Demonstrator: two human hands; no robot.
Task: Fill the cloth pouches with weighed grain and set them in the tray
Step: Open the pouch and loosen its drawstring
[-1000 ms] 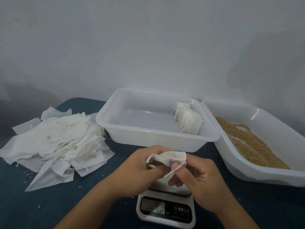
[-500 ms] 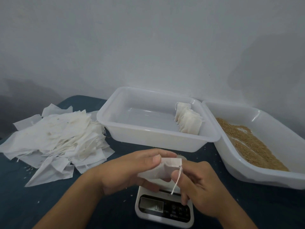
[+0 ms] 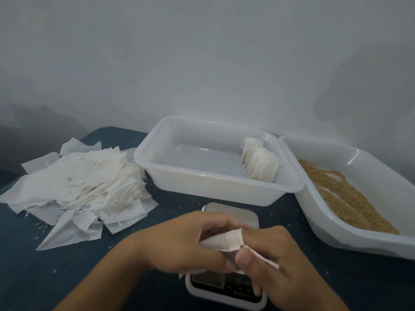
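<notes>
The left hand grips the cloth pouch over the scale; its mouth, open a second ago, is now bunched. The right hand pinches the drawstring, likely cinching it before the tray beyond.

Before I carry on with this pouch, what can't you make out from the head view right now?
- Grey digital scale: display blurred and partly behind both hands.
- White cloth pouch: whether it holds grain; left hand and right hand wrap it.
- Filled pouches in the white plastic tray: exact count, they overlap.
</notes>
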